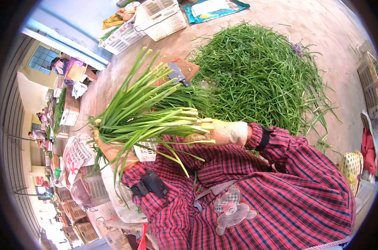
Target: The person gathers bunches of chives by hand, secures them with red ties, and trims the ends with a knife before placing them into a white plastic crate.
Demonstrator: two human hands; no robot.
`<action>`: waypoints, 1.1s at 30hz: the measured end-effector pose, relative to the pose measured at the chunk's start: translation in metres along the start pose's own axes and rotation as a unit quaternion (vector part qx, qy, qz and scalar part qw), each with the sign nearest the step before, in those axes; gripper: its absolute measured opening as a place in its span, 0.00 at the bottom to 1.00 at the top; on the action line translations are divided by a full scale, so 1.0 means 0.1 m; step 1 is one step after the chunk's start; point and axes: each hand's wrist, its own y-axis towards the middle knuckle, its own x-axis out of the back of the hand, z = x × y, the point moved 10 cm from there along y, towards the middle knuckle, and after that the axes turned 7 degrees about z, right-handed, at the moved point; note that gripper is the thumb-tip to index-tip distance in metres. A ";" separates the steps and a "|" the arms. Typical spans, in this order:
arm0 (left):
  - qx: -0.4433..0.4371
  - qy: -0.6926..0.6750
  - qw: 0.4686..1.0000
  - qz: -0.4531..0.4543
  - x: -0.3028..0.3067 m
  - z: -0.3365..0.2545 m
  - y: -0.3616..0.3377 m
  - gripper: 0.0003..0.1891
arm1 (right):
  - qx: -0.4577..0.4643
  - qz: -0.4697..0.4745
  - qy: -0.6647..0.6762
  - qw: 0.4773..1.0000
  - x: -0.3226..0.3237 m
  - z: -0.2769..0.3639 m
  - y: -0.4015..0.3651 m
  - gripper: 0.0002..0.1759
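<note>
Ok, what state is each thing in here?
bunch of scallions: gathered, held in both hands.
left hand: gloved, shut under the leafy end.
right hand: gloved, shut on the cut ends.
pile of greens: loose, spread on the floor.
cleaver: lying flat on a wooden board.

- I'm seeing a bare concrete floor (331, 29), brightly lit.
- White plastic baskets (164, 18) sit at its far edge.
- Blue-paned window (41, 58) in a yellowish wall (30, 89).
</note>
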 end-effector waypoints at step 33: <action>-0.068 0.149 0.986 -0.029 0.66 0.03 -0.02 0.22 | -0.329 0.110 0.620 0.704 -0.28 0.16 -0.16 0.18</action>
